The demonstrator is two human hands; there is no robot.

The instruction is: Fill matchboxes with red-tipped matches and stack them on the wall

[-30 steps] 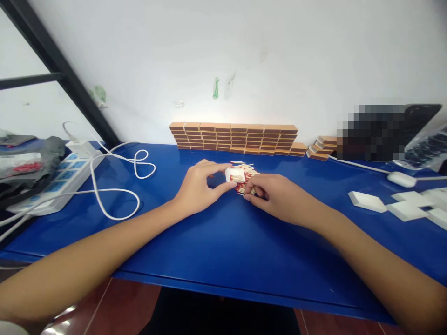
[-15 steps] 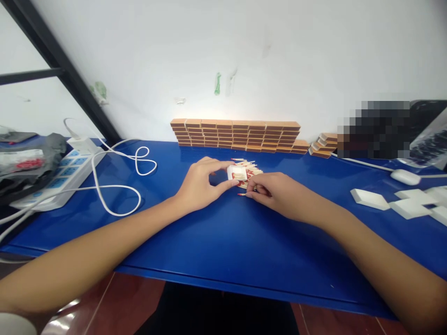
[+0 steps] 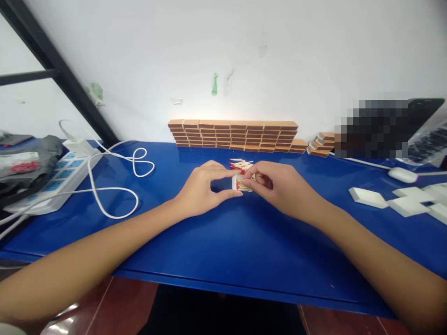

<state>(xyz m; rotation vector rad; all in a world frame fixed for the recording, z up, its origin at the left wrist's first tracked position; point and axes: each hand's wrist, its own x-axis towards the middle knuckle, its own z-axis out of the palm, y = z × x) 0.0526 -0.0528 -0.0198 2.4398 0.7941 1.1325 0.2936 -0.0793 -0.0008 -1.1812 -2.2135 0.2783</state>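
My left hand (image 3: 204,188) holds a small white matchbox tray (image 3: 235,182) between thumb and forefinger at its left end. Several matchsticks (image 3: 244,186) with red heads lie inside it. Over the tray's right part, my right hand (image 3: 275,188) is closed in a pinch on a matchstick, mostly hidden by the fingers. Just behind the tray is a loose pile of red-headed matchsticks (image 3: 239,164), partly covered by my right hand.
Stacked matchboxes (image 3: 233,135) line the wall, with a few tilted ones (image 3: 321,143) to their right. White trays (image 3: 368,197) lie at the right. A power strip (image 3: 59,186) and white cable (image 3: 115,190) occupy the left of the blue table (image 3: 223,246).
My right hand has brought a matchstick from beside the pile to the tray. The tray in my left hand has shifted slightly nearer, exposing more of the pile's left side.
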